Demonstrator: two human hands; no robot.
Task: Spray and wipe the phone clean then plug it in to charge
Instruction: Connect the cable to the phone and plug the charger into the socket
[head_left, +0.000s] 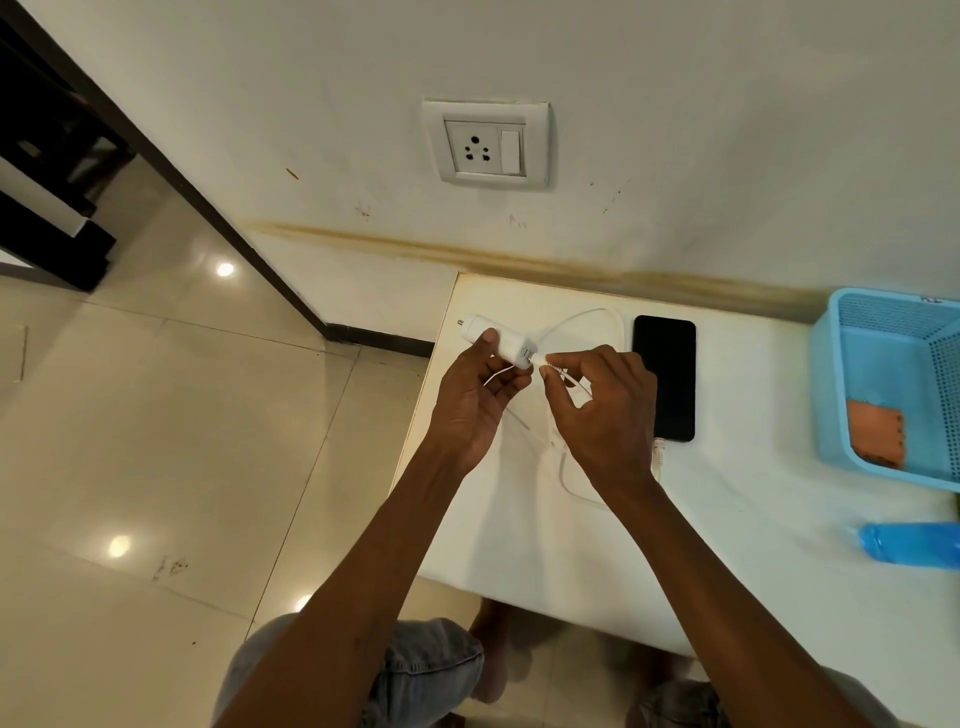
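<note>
Now: charger in hand, phone beside

Left hand grips the white charger, prongs pointing left. Right hand pinches the cable plug at the charger's end. Just right of the right hand, the phone lies screen-dark on the table, its cable looping behind both hands. A socket sits on the wall above.

Bare forearms with no sleeves, grey denim trousers, bare feet
</note>
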